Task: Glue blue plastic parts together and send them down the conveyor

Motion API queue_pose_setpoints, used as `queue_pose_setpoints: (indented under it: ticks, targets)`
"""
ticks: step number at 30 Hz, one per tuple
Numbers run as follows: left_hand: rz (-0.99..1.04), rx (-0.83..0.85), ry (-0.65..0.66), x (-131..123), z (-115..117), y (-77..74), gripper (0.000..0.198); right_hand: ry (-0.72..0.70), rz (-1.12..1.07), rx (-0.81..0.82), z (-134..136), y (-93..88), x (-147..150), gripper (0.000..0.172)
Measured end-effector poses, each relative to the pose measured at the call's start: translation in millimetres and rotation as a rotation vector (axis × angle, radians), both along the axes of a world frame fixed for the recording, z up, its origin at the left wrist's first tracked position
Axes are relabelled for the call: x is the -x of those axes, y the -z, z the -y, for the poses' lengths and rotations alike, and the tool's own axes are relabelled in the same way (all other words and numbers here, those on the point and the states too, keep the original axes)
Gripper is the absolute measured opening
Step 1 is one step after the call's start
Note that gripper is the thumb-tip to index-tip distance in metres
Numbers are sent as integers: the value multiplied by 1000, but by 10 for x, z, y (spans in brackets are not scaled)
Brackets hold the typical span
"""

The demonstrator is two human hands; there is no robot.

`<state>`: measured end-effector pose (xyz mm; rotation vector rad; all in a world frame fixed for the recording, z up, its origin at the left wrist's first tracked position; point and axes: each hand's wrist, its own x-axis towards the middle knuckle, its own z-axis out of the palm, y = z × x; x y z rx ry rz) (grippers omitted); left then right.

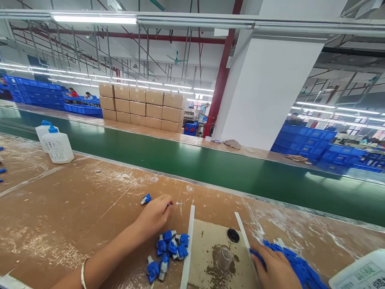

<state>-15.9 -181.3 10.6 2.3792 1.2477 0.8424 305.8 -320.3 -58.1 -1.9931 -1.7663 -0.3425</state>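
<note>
The right grip [275, 265] pinches one blue piece [259, 259], next to a blue heap [293, 261] too mixed up to count. The left grip [155, 212] is curled; I cannot tell if anything is inside. One blue-and-white part [146, 199] lies beside it on the bench [90, 200]. About seven more parts [172, 247] lie near one board [200, 247] with two white strips [187, 253], one black lid [233, 235] and one clear cup [224, 258]. Three bottles [58, 147] are farther out.

Beyond a green conveyor belt [168, 150], a white pillar [273, 88], red post [221, 76], stacked cartons [137, 109], lit tubes [96, 19] overhead
</note>
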Motion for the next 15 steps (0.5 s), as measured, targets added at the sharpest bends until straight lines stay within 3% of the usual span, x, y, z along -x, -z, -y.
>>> queue_pose_setpoints:
  ticks: [5,9,12,15]
  targets:
    - [-124,-58,-30,106,-152,117,27,29,-23,147,-81,33,-35,43]
    - [-138,-119,8,57,-76,70,21,29,-24,155,-87,90,-42,40]
    - [-102,-87,189,-10,46,-5,18,-27,-4,149,-66,103,-70,34]
    - [-47,75,413,-67,162,-36,16,-64,40,112,-42,69,-69,30]
